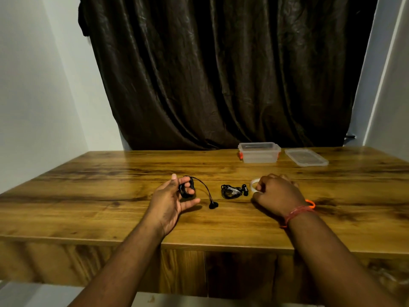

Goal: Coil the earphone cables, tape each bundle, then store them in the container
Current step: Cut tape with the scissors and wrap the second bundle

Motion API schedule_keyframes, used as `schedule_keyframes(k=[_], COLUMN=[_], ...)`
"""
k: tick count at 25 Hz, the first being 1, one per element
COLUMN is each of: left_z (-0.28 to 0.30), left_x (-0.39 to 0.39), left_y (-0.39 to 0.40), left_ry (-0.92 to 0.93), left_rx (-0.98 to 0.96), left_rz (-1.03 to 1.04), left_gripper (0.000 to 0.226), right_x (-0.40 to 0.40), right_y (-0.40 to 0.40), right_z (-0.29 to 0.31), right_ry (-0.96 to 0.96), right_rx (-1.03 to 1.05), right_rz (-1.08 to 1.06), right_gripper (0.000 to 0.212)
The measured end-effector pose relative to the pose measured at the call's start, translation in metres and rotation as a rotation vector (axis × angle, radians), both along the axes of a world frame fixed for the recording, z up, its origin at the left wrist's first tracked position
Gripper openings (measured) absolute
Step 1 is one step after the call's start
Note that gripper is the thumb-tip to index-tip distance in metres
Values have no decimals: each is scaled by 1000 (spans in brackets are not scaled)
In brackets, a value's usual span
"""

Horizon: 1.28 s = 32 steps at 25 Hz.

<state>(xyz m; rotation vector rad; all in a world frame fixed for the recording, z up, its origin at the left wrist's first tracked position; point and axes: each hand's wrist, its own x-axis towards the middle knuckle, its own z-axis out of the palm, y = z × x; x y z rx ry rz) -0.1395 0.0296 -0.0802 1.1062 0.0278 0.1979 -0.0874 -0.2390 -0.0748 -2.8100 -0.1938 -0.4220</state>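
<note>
My left hand (pixel 170 198) holds a coil of black earphone cable (pixel 187 189) wound round its fingers, just above the wooden table (pixel 110 180). One loose strand arcs right and ends in an earbud (pixel 213 205) lying on the wood. A second black earphone bundle (pixel 234 191) lies on the table between my hands. My right hand (pixel 277 193) grips a clear tape roll (pixel 254 185) resting on the table right of that bundle. The clear plastic container (pixel 259 152) stands open at the far edge.
The container's clear lid (pixel 306 157) lies flat to its right. A dark curtain (pixel 221 74) hangs behind the table, with white walls on both sides. An orange-red thread band (pixel 297 212) circles my right wrist.
</note>
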Motion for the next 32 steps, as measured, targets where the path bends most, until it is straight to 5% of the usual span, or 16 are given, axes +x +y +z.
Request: schedule_keyframes(k=[6,13,23,32], left_z=[-1,-1,-5,-13], left_x=[3,-1,0,-8], left_y=[-2,-11,-12,-20], left_ry=[49,36,-32,-377], left_rx=[12,192,275,1019], left_rz=[-5,-21,-56,269], left_gripper=[22,26,28,36], right_x=[-3,-4,-23,-27], right_y=[4,18,41,47], right_z=[3,2,-1,-3], right_ry=[32,-352,-354,-348], right_rx=[-39,334,150,128], right_rz=[-27,299,615,719], right_gripper=[21,17,12,14])
